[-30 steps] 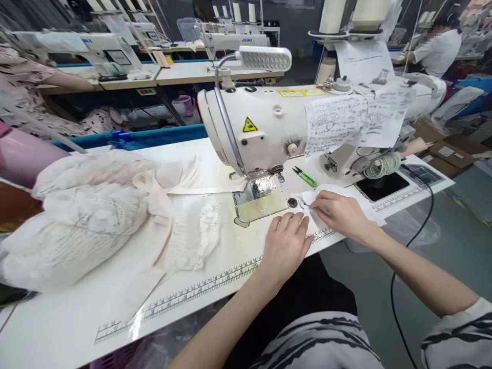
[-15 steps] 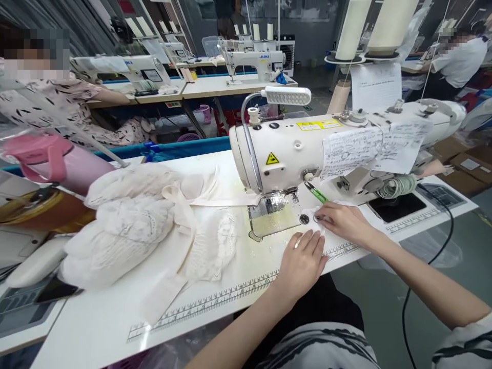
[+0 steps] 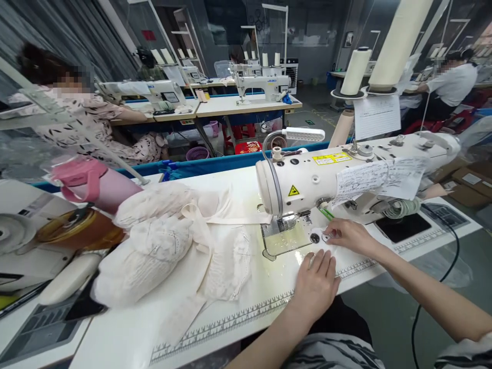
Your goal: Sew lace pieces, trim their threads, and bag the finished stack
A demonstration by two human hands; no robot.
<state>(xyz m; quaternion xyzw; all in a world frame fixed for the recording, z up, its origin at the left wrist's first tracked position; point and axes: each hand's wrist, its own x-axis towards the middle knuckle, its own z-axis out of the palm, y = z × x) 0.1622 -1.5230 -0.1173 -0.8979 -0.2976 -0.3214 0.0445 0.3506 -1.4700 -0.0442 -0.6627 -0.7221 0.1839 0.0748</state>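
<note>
My left hand (image 3: 317, 277) lies palm down on the white sewing table (image 3: 126, 333), fingers stretched forward onto a small white piece that I cannot make out clearly. Just beyond it, my right hand (image 3: 351, 237) has its thumb and fingertips pinched together at a small ring-like disc (image 3: 326, 238); what they grip is mostly hidden. A dark round disc (image 3: 315, 238) sits left of those fingertips. Green-handled thread snips (image 3: 326, 213) stick out behind the right hand, under the sewing machine (image 3: 300, 179); whether that hand touches them I cannot tell.
Gathered off-white fabric pieces (image 3: 142, 261) are piled on the left, with a strap (image 3: 242, 219) running toward the needle area. A pink bottle (image 3: 96, 179) stands beyond them. Two thread cones (image 3: 355, 72) rise behind the machine. Co-workers sit at other tables.
The camera view has shifted, so the table and machine appear lower and further right. Both hands keep nearly the same places on the table, the right still pinched by the ring-like disc.
</note>
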